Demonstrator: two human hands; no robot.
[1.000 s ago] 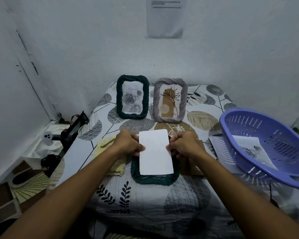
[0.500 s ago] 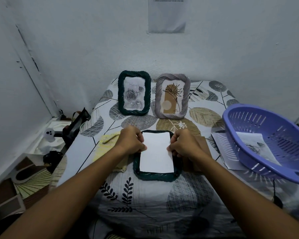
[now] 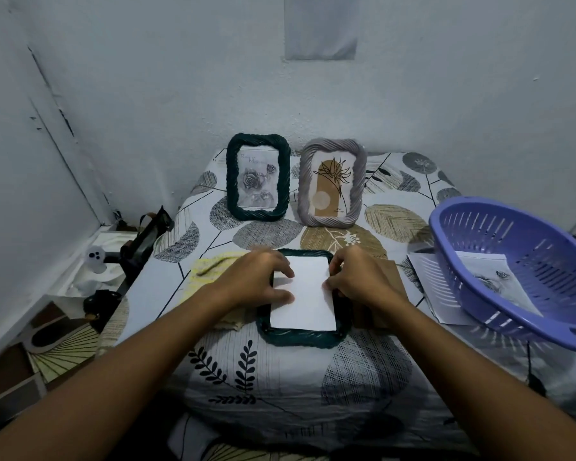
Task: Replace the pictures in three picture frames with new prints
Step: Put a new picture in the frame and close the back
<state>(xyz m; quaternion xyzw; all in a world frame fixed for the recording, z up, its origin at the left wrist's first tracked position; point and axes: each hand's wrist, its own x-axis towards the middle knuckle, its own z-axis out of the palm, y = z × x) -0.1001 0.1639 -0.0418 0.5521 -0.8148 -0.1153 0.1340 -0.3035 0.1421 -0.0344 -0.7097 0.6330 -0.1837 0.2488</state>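
Leaf-patterned cloth covers the bench (image 3: 280,377) against a pale wall. Three picture frames show: a dark green one (image 3: 258,181) and a grey one (image 3: 332,183) standing upright at the back, and a third dark green frame (image 3: 301,337) lying face down. One white print (image 3: 302,294) lies in its back. The left hand (image 3: 256,281) rests on the print's left edge, fingers spread flat; the right hand (image 3: 354,277) pinches its right edge. One purple basket (image 3: 512,271) sits to the right, holding paper.

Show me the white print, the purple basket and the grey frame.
white print (image 3: 305,301), head view, bare middle of the sheet
purple basket (image 3: 446,224), head view, near left rim
grey frame (image 3: 358,181), head view, right side moulding
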